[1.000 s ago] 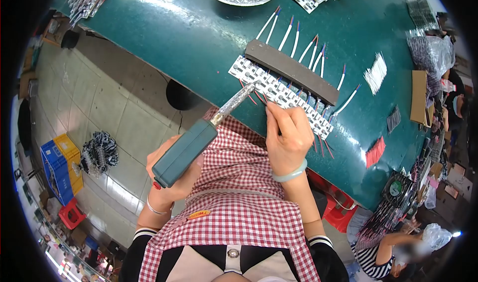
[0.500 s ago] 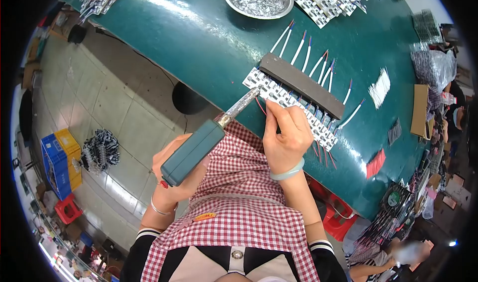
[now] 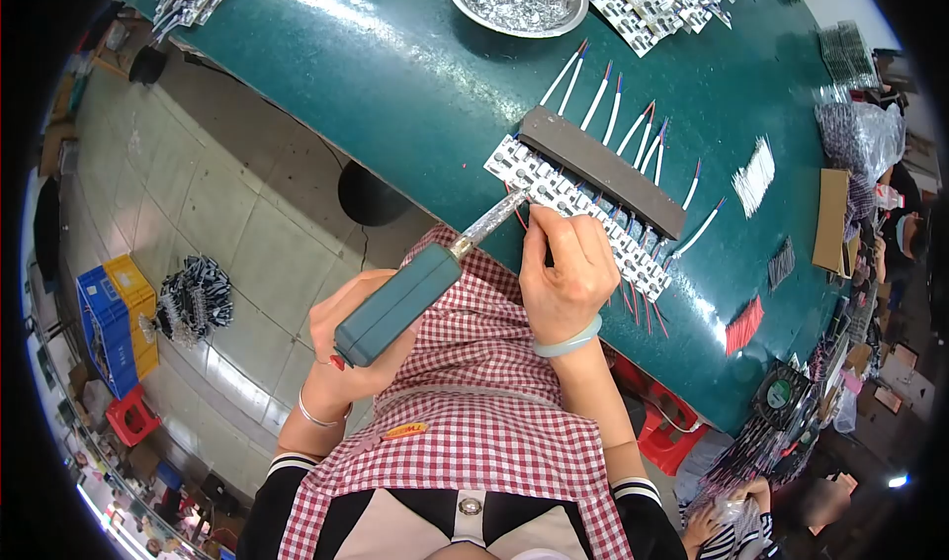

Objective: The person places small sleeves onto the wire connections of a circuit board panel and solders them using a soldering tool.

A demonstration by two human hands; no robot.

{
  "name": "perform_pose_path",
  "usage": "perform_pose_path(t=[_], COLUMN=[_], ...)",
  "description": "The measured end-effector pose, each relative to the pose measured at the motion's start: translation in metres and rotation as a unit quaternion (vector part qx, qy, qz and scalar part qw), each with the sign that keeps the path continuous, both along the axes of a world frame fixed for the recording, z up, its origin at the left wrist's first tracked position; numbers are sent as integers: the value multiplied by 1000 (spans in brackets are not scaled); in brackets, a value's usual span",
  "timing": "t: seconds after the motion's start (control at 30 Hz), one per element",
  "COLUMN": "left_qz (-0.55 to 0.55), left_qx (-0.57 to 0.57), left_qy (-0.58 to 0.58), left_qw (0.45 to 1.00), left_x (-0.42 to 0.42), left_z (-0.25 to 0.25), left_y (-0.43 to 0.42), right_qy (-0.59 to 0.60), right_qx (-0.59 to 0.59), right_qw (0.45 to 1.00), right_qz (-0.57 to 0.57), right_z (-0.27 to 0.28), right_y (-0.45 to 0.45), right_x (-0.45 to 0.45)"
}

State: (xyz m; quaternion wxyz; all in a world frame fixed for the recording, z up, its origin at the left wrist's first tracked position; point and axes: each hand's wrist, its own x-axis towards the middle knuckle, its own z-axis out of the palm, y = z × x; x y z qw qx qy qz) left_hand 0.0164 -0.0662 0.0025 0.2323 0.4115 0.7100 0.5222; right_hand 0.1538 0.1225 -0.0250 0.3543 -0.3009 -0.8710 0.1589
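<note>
My left hand (image 3: 346, 328) is wrapped round the green handle of a soldering iron (image 3: 400, 303). The iron's metal tip meets a white LED circuit board panel (image 3: 506, 158) near its left end. Beside the tip, my right hand (image 3: 571, 271) pinches what looks like a thin wire, mostly hidden by the fingers, at the panel's lower edge. Short red wires (image 3: 643, 310) stick out from that edge farther right. A dark grey bar (image 3: 605, 172) lies across the panel, and white-sheathed wires (image 3: 596, 102) fan out behind it.
On the green table (image 3: 346, 76) stand a metal bowl (image 3: 519, 30) of silvery scraps and a stack of boards (image 3: 643, 11). White wires (image 3: 753, 177), red wires (image 3: 743, 325) and a cardboard box (image 3: 831, 219) are at the right. A person (image 3: 736, 520) sits at lower right.
The soldering iron's tip has shifted slightly right and down along the panel, closer to my right fingertips. My left hand moved with it; my right hand has barely moved.
</note>
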Motion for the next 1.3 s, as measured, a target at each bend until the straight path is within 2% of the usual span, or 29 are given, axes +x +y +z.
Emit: perform_pose_path(t=[0.43, 0.63, 0.73, 0.93, 1.3], left_qz=[3, 13, 29, 10, 0], left_qx=[-13, 6, -12, -2, -4], left_qy=[-8, 34, -3, 23, 4], left_qw=[1000, 999, 999, 1000, 1000], left_x=[1, 3, 7, 4, 1], left_z=[-2, -14, -17, -5, -8], left_y=[3, -7, -14, -5, 3], right_qy=[-17, -12, -14, -13, -12], right_qx=[11, 20, 24, 28, 46], right_qw=[1000, 1000, 1000, 999, 999], right_qz=[-3, -4, -6, -10, -12], right_z=[0, -5, -5, -5, -8], right_y=[-1, 0, 0, 0, 0], right_x=[1, 1, 1, 0, -1])
